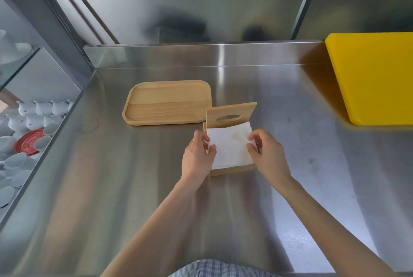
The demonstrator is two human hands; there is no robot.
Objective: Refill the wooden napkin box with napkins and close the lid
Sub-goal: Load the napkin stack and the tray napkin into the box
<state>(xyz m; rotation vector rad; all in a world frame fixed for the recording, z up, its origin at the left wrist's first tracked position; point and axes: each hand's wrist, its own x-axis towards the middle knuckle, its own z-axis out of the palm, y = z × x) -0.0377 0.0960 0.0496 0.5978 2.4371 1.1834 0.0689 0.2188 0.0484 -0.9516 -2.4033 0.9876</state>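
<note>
A wooden napkin box sits on the steel counter, mid-frame. Its lid, with an oval slot, stands upright at the box's far side. A stack of white napkins fills the box to the top. My left hand is at the stack's left edge, thumb on the napkins and fingers curled over the box's left side. My right hand pinches the stack's right edge with thumb and fingertips. The box's side walls are mostly hidden behind my hands.
A wooden tray lies just behind and left of the box. A yellow cutting board lies at the right. White cups and a red plate fill a bin below the counter's left edge. A shelf runs overhead.
</note>
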